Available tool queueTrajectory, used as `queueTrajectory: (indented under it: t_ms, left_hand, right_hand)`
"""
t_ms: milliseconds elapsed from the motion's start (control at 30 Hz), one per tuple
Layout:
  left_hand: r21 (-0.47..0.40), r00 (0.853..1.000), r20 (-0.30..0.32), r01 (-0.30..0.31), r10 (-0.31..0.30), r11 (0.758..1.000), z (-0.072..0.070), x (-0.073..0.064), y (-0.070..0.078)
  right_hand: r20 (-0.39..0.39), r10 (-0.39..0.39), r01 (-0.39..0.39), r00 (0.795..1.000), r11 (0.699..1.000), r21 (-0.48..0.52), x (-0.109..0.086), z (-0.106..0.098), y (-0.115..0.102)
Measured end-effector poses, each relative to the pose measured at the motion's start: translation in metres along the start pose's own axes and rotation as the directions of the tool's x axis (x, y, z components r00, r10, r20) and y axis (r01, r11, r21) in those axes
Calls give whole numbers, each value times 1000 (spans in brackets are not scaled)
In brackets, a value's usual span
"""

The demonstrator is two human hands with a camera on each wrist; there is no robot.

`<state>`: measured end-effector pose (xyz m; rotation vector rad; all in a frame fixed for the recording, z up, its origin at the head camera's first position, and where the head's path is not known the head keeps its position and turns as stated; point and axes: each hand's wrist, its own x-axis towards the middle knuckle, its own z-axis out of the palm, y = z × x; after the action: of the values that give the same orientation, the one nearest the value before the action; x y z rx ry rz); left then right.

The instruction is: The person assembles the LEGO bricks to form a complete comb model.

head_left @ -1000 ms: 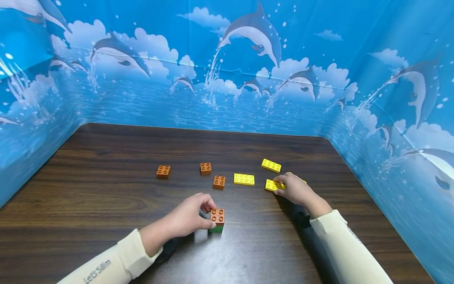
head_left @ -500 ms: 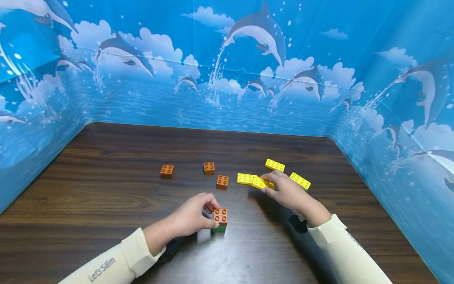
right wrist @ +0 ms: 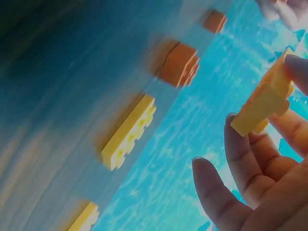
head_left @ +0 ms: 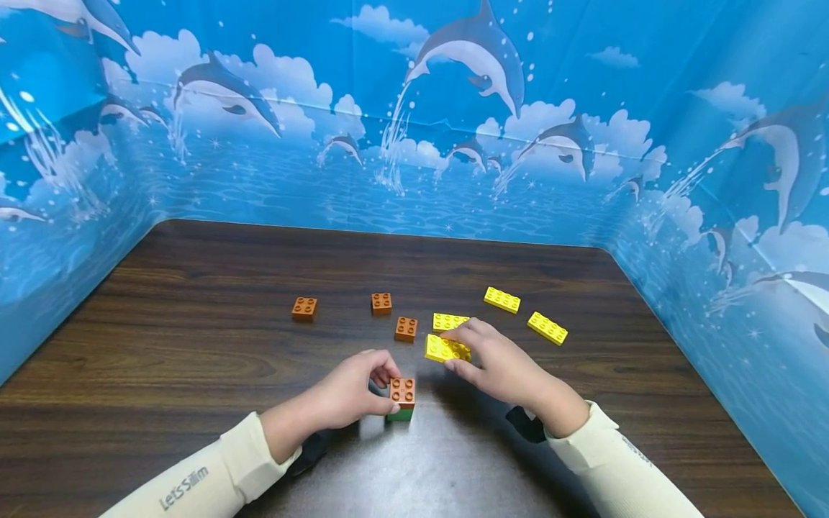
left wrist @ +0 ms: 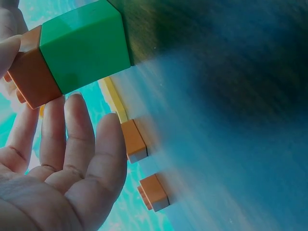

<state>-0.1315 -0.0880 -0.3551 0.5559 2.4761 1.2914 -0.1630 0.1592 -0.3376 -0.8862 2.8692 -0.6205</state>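
Observation:
My left hand (head_left: 356,385) grips a small stack between thumb and fingers: a brown 2x2 toy brick (head_left: 402,392) on top of a taller green brick (left wrist: 86,45). In the left wrist view the green brick's base meets the dark table. My right hand (head_left: 499,360) pinches a yellow 2x4 toy brick (head_left: 443,348) by its end, thumb on one side and fingers on the other. The right wrist view shows this yellow brick (right wrist: 264,103) raised off the table and tilted. Just behind it lies another yellow brick (head_left: 450,321), partly covered by the right fingers.
Two more yellow bricks, one farther back (head_left: 501,299) and one to the right (head_left: 547,328), lie on the wooden table (head_left: 194,360). Three brown bricks sit left of centre, the nearest brown brick (head_left: 406,329) beyond the stack. A dolphin-print curtain (head_left: 291,158) surrounds the table.
My right hand has carried one yellow brick leftward from the yellow group, past another yellow brick, toward the stack. My left hand keeps its grip on the stack in place.

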Motion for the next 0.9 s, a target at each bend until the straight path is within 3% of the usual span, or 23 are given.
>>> queueTrajectory:
  t_ms: [433, 633, 900]
  left_hand:
    - [-22, 1000, 7, 1, -1, 1000, 0, 0, 0]
    - [-45, 1000, 3, -25, 25, 999, 0, -2, 0]
    - [-30, 1000, 5, 3, -3, 1000, -1, -2, 0]
  right_hand:
    - [9, -159, 159, 987, 987, 5, -8, 12, -21]
    - [22, -185, 185, 982, 983, 2, -8, 16, -27]
    - [39, -204, 205, 978, 979, -16, -8, 19, -32]
